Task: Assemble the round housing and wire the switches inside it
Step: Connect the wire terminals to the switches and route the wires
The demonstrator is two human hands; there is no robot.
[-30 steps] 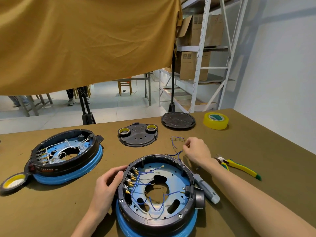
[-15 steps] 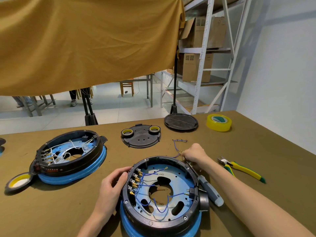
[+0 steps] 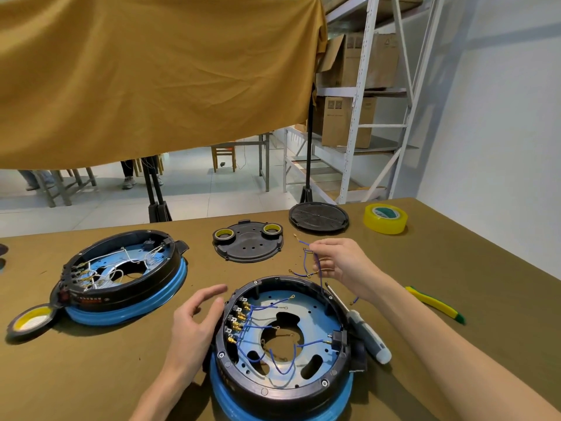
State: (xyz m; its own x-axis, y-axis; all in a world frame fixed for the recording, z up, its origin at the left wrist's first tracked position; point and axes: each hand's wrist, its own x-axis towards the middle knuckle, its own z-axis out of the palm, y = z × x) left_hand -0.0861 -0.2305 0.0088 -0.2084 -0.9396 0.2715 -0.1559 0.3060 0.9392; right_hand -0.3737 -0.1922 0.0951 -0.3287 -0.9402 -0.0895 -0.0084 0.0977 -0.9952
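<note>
On the olive-cloth counter [image 3: 455, 268], nearest the person, sits the round black housing with a blue rubber ring beneath it [image 3: 283, 344], open side up. Its pale blue inner plate carries blue wires looping from a row of brass-terminal switches [image 3: 236, 320] on the left inner wall.

Left hand [image 3: 194, 323]: fingers relaxed and slightly spread, resting against the housing's left outer rim, gripping nothing.

Right hand [image 3: 343, 265]: raised just beyond the housing's far rim, fingertips pinching a loose bundle of blue wires with ring terminals [image 3: 312, 262]; the strands dangle toward the rim.

Grey-handled screwdriver [image 3: 361, 329] lies just beside the housing's right side, shaft pointing away from the person. Yellow-and-green-handled pliers [image 3: 437, 305] lie further right, partly hidden by the right forearm.

Second black housing on a blue ring [image 3: 121, 278], wired in white, sits to the left, with a roll of black tape with a yellow core [image 3: 30, 322] touching its near-left edge. Far side of counter: a black cover plate [image 3: 247, 246] bearing two small tape rolls, a black round disc [image 3: 318, 217], a yellow tape roll [image 3: 385, 218].
</note>
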